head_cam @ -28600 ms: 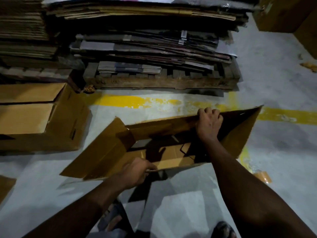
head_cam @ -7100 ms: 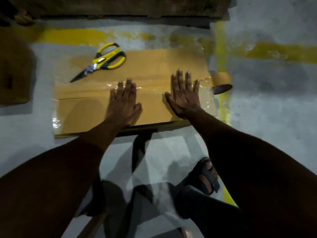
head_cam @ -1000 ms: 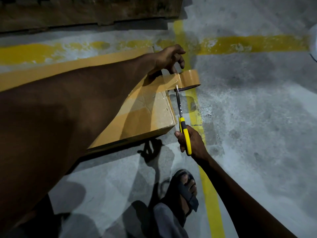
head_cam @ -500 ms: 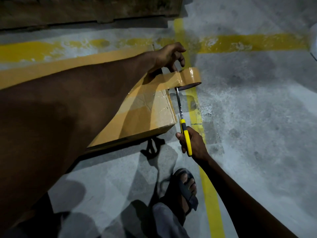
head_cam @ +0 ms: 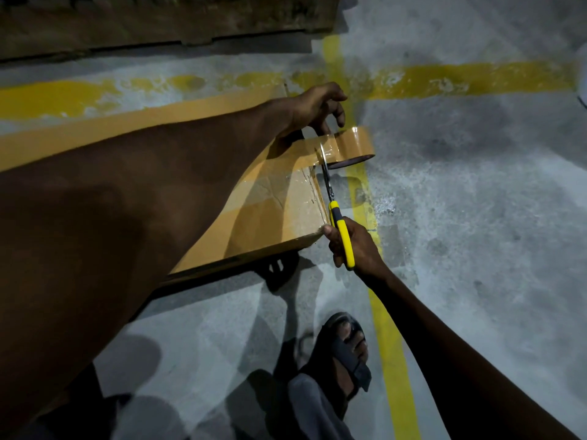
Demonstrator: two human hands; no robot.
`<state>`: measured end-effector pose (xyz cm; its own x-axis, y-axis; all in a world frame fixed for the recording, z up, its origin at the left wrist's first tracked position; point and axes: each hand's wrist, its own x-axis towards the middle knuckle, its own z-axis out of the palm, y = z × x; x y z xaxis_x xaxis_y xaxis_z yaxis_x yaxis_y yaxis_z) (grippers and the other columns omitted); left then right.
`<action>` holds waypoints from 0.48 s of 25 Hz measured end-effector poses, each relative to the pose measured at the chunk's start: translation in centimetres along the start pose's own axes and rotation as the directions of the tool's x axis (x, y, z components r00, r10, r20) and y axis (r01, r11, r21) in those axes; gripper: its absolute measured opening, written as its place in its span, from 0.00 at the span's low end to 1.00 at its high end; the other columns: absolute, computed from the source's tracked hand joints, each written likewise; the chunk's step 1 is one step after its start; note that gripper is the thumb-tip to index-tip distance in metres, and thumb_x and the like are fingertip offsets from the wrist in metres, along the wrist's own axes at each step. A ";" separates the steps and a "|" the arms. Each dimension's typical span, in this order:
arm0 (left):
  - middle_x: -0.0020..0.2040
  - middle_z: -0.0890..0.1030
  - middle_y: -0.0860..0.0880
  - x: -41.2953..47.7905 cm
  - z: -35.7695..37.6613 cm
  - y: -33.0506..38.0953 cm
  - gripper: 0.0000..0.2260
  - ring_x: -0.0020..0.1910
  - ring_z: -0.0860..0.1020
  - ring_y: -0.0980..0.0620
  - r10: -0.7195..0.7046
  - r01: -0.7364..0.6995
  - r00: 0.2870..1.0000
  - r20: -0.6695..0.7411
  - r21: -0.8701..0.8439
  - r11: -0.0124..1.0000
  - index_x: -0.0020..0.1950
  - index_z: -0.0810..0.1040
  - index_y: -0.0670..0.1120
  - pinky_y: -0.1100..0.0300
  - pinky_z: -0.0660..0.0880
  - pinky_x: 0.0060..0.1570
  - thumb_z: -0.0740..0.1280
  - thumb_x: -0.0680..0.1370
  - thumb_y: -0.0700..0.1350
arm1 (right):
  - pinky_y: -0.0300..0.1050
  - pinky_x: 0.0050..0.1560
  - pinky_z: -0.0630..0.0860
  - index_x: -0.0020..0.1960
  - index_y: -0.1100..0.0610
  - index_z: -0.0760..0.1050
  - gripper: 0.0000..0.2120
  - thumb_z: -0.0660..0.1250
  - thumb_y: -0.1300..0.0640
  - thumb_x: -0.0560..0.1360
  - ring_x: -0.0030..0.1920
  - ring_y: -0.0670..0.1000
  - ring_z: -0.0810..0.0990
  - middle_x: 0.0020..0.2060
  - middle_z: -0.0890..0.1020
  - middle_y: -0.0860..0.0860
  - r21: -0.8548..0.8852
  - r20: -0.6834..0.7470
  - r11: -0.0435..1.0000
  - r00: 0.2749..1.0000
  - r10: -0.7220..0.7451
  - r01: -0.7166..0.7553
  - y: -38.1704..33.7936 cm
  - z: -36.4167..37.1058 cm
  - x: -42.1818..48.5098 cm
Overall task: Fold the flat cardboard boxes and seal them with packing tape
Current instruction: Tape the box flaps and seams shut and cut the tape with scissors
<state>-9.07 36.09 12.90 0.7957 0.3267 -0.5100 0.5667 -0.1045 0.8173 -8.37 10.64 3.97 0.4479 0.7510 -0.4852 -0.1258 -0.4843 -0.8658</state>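
Observation:
A brown cardboard box (head_cam: 279, 211) lies on the concrete floor, its top seam covered with clear tape. My left hand (head_cam: 314, 106) reaches across the box and holds the brown tape roll (head_cam: 352, 146) just past the box's right edge. A strip of tape stretches from the box to the roll. My right hand (head_cam: 352, 246) grips the yellow-handled scissors (head_cam: 338, 217); their blades (head_cam: 325, 168) point up into the stretched tape at the box's corner. My left forearm hides much of the box.
A wooden pallet (head_cam: 165, 23) runs along the top edge. Yellow painted lines (head_cam: 476, 79) cross on the grey floor to the right of the box. My sandalled foot (head_cam: 346, 350) stands below the box's near right corner.
The scissor blades have pushed further up into the stretched tape by the roll. My left hand and the roll have stayed nearly in place.

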 end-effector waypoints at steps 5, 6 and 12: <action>0.51 0.76 0.37 -0.2 0.2 0.1 0.23 0.34 0.75 0.49 0.045 -0.044 0.999 0.013 -0.029 0.999 0.43 0.75 0.43 0.51 0.67 0.53 0.49 0.78 0.57 | 0.47 0.29 0.69 0.44 0.57 0.78 0.24 0.73 0.37 0.65 0.27 0.54 0.68 0.25 0.70 0.50 0.068 0.026 0.998 1.000 0.005 -0.007 -0.7 -0.1 0.6; 0.51 0.75 0.37 -0.1 0.2 0.0 0.22 0.33 0.75 0.49 0.052 -0.051 0.998 0.018 -0.030 0.998 0.43 0.75 0.43 0.52 0.67 0.53 0.48 0.78 0.56 | 0.47 0.29 0.69 0.43 0.55 0.79 0.22 0.73 0.37 0.65 0.28 0.55 0.68 0.26 0.70 0.51 0.072 0.026 0.997 1.000 0.011 -0.012 -0.9 -0.1 0.6; 0.49 0.76 0.40 -0.2 0.1 0.1 0.22 0.34 0.75 0.50 0.055 -0.054 0.998 0.015 -0.014 0.998 0.44 0.75 0.43 0.54 0.68 0.50 0.48 0.79 0.56 | 0.43 0.27 0.68 0.36 0.45 0.80 0.16 0.65 0.55 0.80 0.29 0.54 0.67 0.28 0.67 0.53 0.084 0.028 0.996 1.000 0.002 -0.004 -1.6 -0.1 0.1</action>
<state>-9.11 35.97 13.06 0.8286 0.3063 -0.4685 0.5195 -0.1091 0.8475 -8.05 11.47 5.36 0.4226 0.7624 -0.4900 -0.2020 -0.4478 -0.8710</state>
